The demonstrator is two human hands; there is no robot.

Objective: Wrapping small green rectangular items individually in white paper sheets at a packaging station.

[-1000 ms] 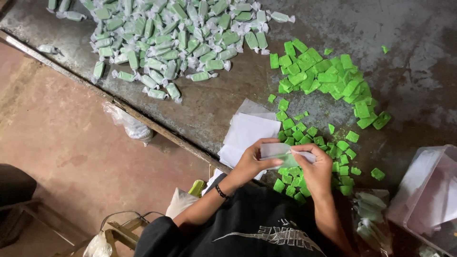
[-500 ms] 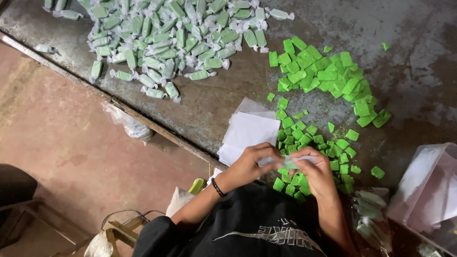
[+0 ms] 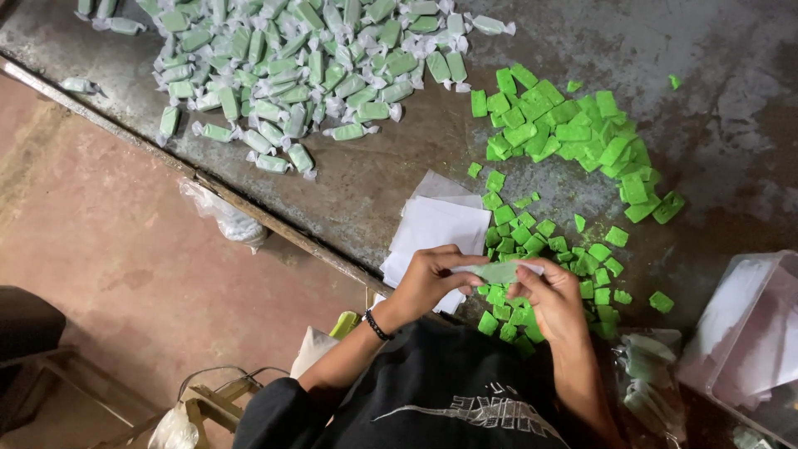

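Both hands meet above the near edge of the table (image 3: 665,50), and between them they hold one green candy in a clear wrapper (image 3: 499,272). The left hand (image 3: 428,278) has its fingers closed around the left end of this candy, with the thumb on the top. The right hand (image 3: 553,299) pinches the right end of it between the thumb and the first fingers, and the other fingers are bent loosely. The left wrist carries a dark bracelet (image 3: 376,325). Just under the hands, near the table's front edge, lies a stack of white wrapping sheets (image 3: 436,224), and the left hand covers partly its near corner. Beside the sheets, toward the right, small unwrapped green pieces (image 3: 532,233) are scattered on the table, some of them directly below the right hand. Farther from the person, in the middle of the table, there is a bigger pile of unwrapped green candies (image 3: 573,133). Well apart from it, at the far left part of the table, a wide heap of wrapped candies (image 3: 291,66) with twisted ends is spread, and one wrapped piece (image 3: 79,84) lies alone close to the left edge. At the right edge a clear plastic box (image 3: 748,341) stands, and I cannot tell what it has inside. Below the table's left edge a thin plastic bag (image 3: 224,216) hangs over the reddish floor (image 3: 108,249).
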